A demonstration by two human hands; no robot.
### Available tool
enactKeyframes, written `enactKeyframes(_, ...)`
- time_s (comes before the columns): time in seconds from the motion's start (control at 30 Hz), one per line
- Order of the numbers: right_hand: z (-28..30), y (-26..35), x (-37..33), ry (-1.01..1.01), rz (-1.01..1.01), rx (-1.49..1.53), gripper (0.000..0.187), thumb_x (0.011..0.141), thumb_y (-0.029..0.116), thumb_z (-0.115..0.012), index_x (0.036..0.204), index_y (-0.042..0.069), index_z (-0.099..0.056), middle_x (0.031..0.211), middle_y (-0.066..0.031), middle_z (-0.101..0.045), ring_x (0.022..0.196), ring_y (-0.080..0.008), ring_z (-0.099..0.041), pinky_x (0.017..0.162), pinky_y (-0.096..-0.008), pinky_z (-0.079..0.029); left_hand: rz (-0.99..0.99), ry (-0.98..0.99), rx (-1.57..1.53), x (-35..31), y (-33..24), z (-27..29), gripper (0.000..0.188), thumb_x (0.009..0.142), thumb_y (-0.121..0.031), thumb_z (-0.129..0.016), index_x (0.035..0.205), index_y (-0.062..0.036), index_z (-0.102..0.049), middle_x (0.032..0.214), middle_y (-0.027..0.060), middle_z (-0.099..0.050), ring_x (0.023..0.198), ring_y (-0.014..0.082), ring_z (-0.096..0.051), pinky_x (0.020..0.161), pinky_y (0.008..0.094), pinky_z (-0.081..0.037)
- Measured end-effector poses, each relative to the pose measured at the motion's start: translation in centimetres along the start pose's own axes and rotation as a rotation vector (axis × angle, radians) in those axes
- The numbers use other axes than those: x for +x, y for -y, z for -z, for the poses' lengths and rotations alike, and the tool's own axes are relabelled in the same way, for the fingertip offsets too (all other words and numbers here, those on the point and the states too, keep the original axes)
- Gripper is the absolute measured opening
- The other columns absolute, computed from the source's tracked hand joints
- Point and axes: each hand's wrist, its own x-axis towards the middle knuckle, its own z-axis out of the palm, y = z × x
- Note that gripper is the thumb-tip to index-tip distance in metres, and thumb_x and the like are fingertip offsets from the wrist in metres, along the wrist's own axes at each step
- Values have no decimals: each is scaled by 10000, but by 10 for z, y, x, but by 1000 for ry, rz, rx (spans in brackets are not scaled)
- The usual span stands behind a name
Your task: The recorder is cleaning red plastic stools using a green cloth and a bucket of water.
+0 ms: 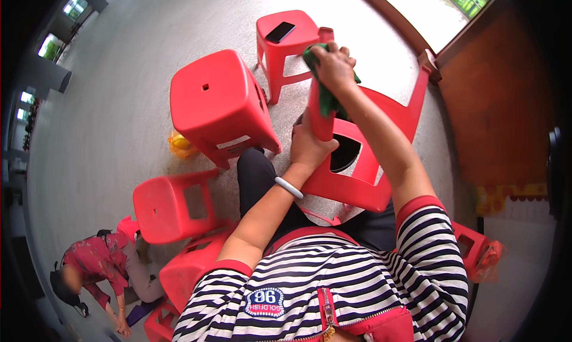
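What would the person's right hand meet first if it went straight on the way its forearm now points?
Probably the red stool bearing the black phone, ahead and slightly left of the right hand and its green cloth; depth is unclear, so the hand might pass above it.

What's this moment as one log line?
left hand: gripping red stool leg | right hand: holding green cloth against it | nearby: phone on another red stool

And there's the smartphone [280, 32], lying on the far stool [305, 23] ahead! Nearer, left of that, a second stool [205, 106], plastic bag [180, 145] just to its left. Right in front, a tipped stool [351, 192]: left hand [311, 146] on one leg [322, 123], right hand [335, 68] farther out, over a cloth [325, 98]. Co-worker [98, 261] away left.
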Motion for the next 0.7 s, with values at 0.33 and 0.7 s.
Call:
enactKeyframes(0.33, -17, -17, 55, -1, -151, 27, 302, 884, 313, -694, 1185, 299, -692, 1285, -88, -556, 1212, -399, -498, 951, -561, -457, 127, 11, 198, 1, 6, -20, 1151, 610, -387, -795, 1568, -117, -217, 1192, 300, -559, 1042, 464, -626, 906, 499, -544)
enactKeyframes(0.7, 29, -23, -34, 132, 33, 158, 389, 837, 198, -719, 1220, 241, -660, 1295, -161, -523, 1195, -443, -485, 994, -545, -461, 115, 8, 149, 0, 1, -15, 1108, 585, -309, -838, 1522, -83, -292, 1165, 292, -620, 1078, 456, -626, 942, 486, -535)
